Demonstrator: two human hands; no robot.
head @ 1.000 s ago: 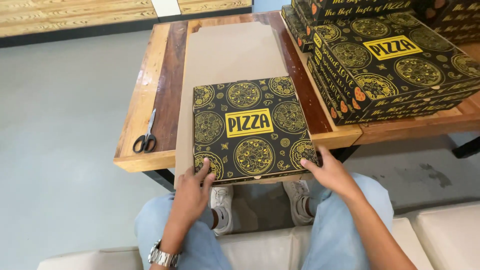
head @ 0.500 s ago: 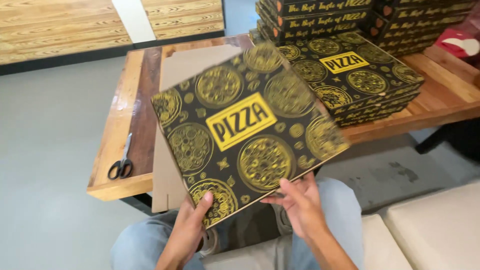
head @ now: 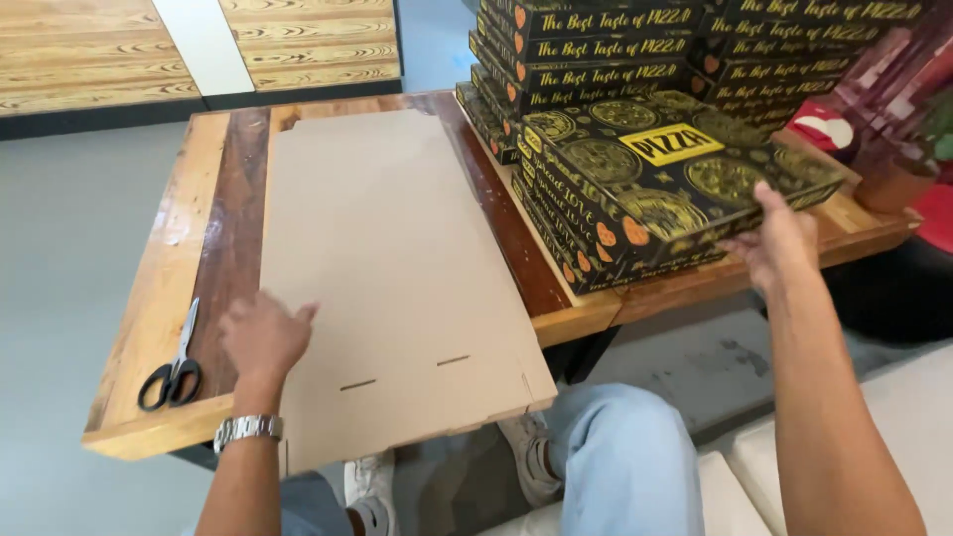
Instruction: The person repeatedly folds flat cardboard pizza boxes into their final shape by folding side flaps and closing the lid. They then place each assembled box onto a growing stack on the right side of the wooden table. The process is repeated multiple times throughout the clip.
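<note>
Left hand (head: 263, 337) flat, released, on the plain brown unfolded cardboard sheet (head: 387, 278) overhanging the wooden tabletop (head: 159, 298). Right hand (head: 784, 238) loosely touching, not clenching, the top black-and-yellow closed cardboard box (head: 675, 169) of its stack. Risks, likely: nudged stack sliding off; sheet tipping floorwards. Boxes closed, contents unseen. Black-handled scissors (head: 174, 362) nearby.

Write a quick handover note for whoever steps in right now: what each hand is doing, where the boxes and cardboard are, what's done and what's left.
Left hand: open, resting on the flat cardboard sheet, which lies unfolded on the wooden table.
Right hand: open, against the near corner of the top folded pizza box on the stack to the right.
Scissors: on the table's left edge, untouched.
Done: many boxes folded and stacked.
Left: the flat sheet is not yet folded.
</note>
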